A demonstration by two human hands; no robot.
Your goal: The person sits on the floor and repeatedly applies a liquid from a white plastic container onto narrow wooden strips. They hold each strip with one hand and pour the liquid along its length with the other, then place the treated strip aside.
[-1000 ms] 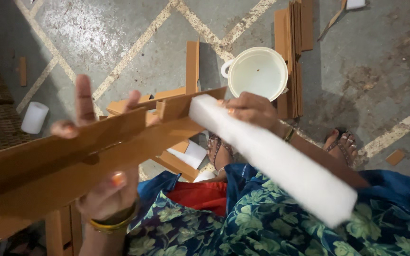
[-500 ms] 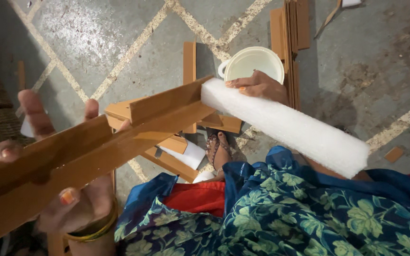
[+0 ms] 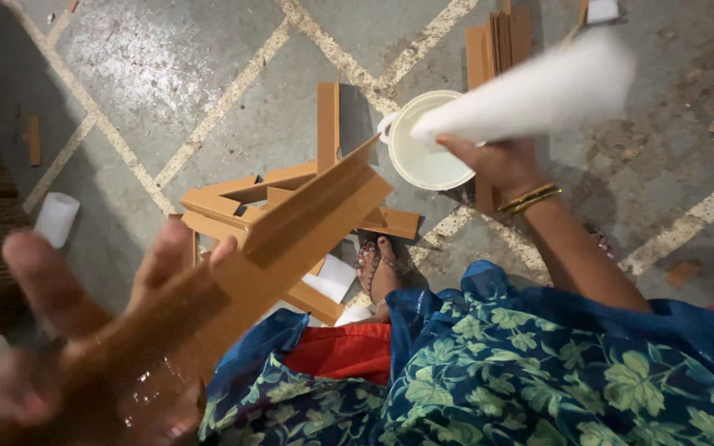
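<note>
Grey floor carried one white bowl; left hand, fingers spread, held one wooden strip, right hand gripped one white roll.

No pkgs, labels, signs or screens in view, just loose wood strips on floor.

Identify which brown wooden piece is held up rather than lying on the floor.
The long angled wooden strip in the left hand; the other brown pieces lie flat on the floor.
</note>
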